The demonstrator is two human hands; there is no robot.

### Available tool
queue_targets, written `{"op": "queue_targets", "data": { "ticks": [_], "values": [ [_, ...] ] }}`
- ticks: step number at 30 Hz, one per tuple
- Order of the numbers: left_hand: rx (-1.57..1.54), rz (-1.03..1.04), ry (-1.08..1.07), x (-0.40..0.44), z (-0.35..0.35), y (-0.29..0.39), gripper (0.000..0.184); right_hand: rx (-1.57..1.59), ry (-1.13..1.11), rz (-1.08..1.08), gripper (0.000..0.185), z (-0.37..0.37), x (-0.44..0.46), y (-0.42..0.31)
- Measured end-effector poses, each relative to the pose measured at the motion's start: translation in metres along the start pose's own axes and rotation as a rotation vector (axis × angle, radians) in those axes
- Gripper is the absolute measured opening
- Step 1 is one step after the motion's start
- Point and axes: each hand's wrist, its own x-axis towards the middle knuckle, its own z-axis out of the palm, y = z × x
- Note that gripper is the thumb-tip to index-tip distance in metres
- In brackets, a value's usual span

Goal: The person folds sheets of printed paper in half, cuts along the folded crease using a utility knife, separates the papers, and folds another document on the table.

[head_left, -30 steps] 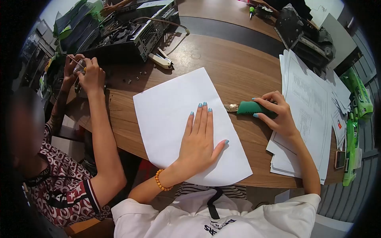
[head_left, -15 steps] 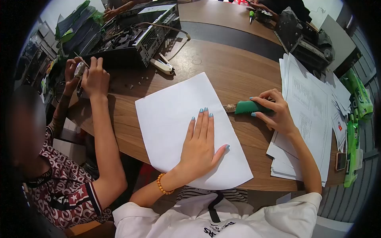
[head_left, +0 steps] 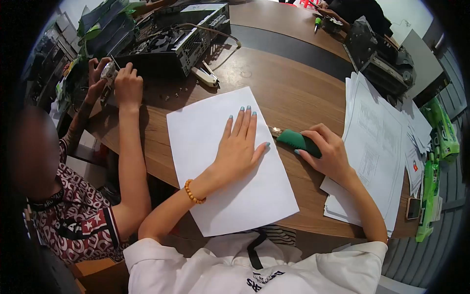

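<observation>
A white sheet of paper (head_left: 210, 206) lies on the wooden table (head_left: 289, 93) in front of me. My left hand (head_left: 235, 152) rests flat on it, palm down with the fingers stretched out. Just right of the sheet, my right hand (head_left: 325, 152) grips a green-handled tool (head_left: 296, 141) between thumb and fingers. The tool's silvery front end points left and meets the sheet's right edge; its tip cannot be made out.
At left a person's hand (head_left: 128, 90) holds a small tool near an open black computer case (head_left: 161, 63). A white stapler-like tool (head_left: 205, 77) lies by it. Printed papers (head_left: 372, 132) and a phone (head_left: 412, 208) are at right; another person is at the far side.
My left hand has slid up the sheet, and the sheet's near edge has shifted left and up. My right hand has moved left and slightly down with the green tool, which is now more tilted.
</observation>
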Motion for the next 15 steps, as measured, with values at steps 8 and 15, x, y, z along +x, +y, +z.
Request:
{"op": "queue_targets", "data": {
  "ticks": [8,15],
  "values": [
    [-0.042,-0.033,0.008,0.0014,0.0030,-0.0007,0.066,0.043,0.023,0.033,0.033,0.0038,-0.0014,0.0019],
    [-0.052,0.006,0.002,-0.0001,0.0049,-0.0018,0.067,0.050,0.006,0.052,0.031,0.0047,-0.0002,0.0033]
  ]
}}
